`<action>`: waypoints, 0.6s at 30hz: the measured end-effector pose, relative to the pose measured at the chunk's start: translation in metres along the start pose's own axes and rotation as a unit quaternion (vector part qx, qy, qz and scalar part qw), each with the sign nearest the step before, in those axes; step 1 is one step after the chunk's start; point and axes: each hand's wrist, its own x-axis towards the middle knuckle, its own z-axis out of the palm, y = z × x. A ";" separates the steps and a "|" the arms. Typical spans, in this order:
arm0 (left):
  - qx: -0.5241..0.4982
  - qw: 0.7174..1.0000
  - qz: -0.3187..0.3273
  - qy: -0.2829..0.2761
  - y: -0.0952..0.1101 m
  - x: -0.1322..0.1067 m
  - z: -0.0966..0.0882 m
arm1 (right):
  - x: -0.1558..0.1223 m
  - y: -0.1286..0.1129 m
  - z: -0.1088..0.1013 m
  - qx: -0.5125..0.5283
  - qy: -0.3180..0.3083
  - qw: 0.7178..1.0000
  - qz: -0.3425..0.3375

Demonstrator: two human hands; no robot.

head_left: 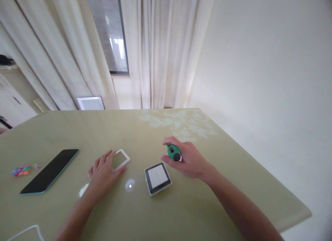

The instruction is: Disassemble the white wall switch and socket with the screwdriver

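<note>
My right hand (190, 159) grips a screwdriver by its green and black handle (173, 152); the handle's butt faces me and most of the shaft is out of sight. Just below and left of that hand lies a square wall switch (157, 178), white with a dark border around its pale middle. My left hand (103, 171) rests low over the table with its thumb and fingers around the near left side of a thin white square frame (126, 154), partly hiding it. Between the frame and the switch is a small clear round disc (130, 185).
A pale green cloth covers the table (181, 213). Left of my left hand lies a dark tablet or phone (50, 171), with small colourful pieces (21, 170) beyond it. A whitish round object (83, 190) is half under my left wrist. A white cable (32, 228) shows bottom left.
</note>
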 end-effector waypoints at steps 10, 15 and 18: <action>0.032 0.989 0.146 -0.011 -0.025 0.007 0.020 | 0.004 0.012 -0.019 0.057 0.109 0.992 0.009; 0.003 0.985 0.174 0.007 -0.044 0.021 0.015 | 0.005 0.012 -0.031 0.064 0.072 0.995 0.005; -0.029 0.982 0.181 0.047 -0.023 0.014 0.011 | 0.004 0.009 -0.035 0.040 0.030 0.999 0.011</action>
